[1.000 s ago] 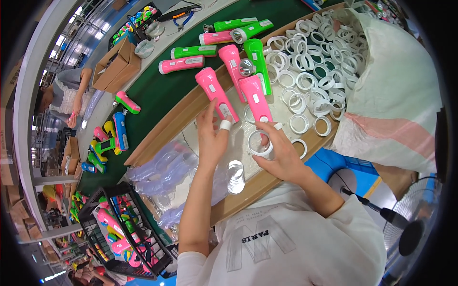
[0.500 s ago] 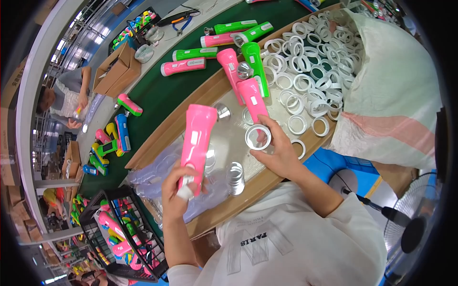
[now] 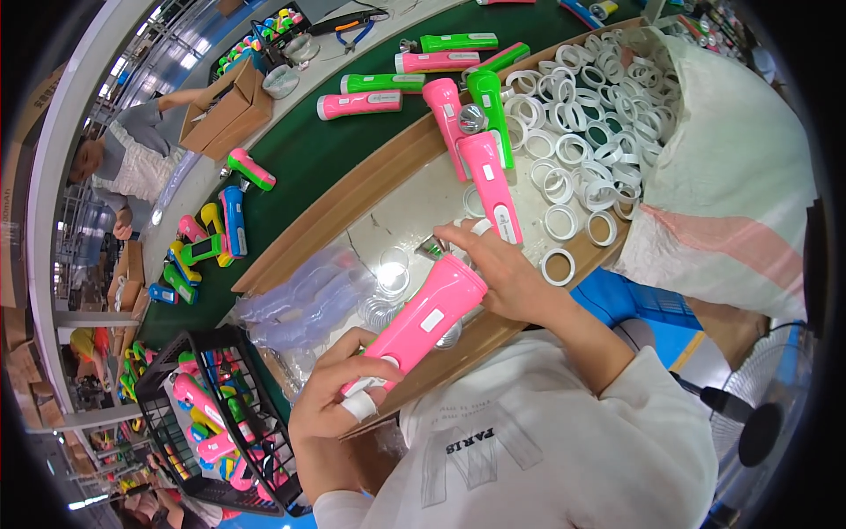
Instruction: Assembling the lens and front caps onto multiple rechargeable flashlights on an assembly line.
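Observation:
My left hand (image 3: 344, 388), with white tape on a digit, is closed around the lower body of a pink flashlight (image 3: 427, 317). The flashlight lies tilted, its wide head up and to the right. Beside that head my right hand (image 3: 511, 273) is closed, its fingertips at a small shiny metal part (image 3: 432, 248). A white ring edge (image 3: 481, 227) shows by the right fingers; most of it is hidden. Just beyond this hand another pink flashlight (image 3: 489, 181) rests in a cardboard tray (image 3: 339, 198), touching or close to the fingers.
Many loose white rings (image 3: 573, 150) fill the tray's right end beside a white sack (image 3: 731, 167). Clear plastic pieces (image 3: 308, 295) lie at its left. Pink and green flashlights (image 3: 383, 83) line the green belt (image 3: 300, 167). A black crate (image 3: 220, 423) and a fan (image 3: 767, 423) stand nearby.
The flashlight in my left hand has tipped to the right and come nearer to me. My right hand has moved to its head; the white ring it held is now mostly hidden.

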Tool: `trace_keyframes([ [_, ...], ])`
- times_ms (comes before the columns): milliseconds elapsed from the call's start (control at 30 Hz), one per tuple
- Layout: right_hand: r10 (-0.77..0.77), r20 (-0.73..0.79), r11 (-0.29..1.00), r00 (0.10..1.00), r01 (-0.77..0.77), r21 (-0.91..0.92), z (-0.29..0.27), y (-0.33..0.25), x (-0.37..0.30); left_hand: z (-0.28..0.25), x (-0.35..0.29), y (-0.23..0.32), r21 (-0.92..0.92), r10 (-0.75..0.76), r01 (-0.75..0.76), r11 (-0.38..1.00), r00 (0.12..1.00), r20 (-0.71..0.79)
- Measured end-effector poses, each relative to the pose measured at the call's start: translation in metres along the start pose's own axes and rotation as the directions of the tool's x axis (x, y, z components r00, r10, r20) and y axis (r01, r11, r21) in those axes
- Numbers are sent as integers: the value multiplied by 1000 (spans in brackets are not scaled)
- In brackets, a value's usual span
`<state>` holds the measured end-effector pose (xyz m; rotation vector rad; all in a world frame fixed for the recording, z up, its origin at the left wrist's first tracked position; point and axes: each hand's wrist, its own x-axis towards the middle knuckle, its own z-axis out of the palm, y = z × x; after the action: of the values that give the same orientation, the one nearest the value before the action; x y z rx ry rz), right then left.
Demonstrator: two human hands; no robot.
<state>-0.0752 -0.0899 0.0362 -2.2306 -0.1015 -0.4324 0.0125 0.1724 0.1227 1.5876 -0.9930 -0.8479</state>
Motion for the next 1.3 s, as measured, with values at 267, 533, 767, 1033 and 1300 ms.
trace_keyframes([
  [267, -16, 77, 994, 997, 8, 110, -2, -2, 5, 0, -16, -13, -701, -82, -37, 712, 987, -135],
  [533, -44, 75, 983, 996, 30, 182, -4, 4, 6, -4, -16, -20, -621, -328, 111, 776, 912, -247],
  [767, -72, 86, 983, 994, 56, 176, -14, 13, 1, -17, -21, 12, -243, -363, 318, 916, 917, -167],
  [1033, -154, 365, 985, 918, 114, 130, -61, -17, 9, -12, 6, -6, -298, -392, 393, 870, 918, 67],
  [1300, -356, -5, 843, 934, 324, 430, -24, -8, -1, 35, 8, -32, -680, -358, 340, 650, 926, 120],
])
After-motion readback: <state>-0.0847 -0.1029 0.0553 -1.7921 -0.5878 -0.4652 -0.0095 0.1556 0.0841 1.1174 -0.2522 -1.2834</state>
